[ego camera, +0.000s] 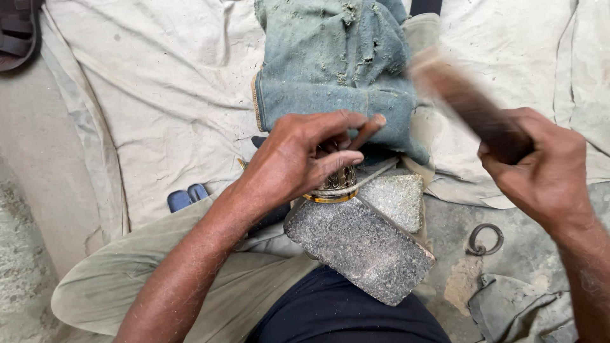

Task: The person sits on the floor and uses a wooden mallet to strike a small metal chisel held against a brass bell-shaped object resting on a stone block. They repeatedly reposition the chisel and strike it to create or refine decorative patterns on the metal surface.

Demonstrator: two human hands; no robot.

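My left hand (298, 159) pinches a thin brown punch-like rod (368, 130) and steadies a small patterned metal ring (333, 185) with a gold rim. The ring rests on the upper end of a pitted grey block (362, 244) that leans across my lap. My right hand (540, 168) grips a dark wooden mallet handle (467, 105), raised to the right of the ring and blurred with motion. A frayed piece of blue denim (337, 63) lies just behind the ring.
A pale cloth (159, 82) covers the ground ahead. A small iron ring (486, 239) lies on the concrete at right, near a crumpled grey rag (515, 311). Two blue tool handles (187, 197) stick out by my left knee. A sandal (19, 32) sits top left.
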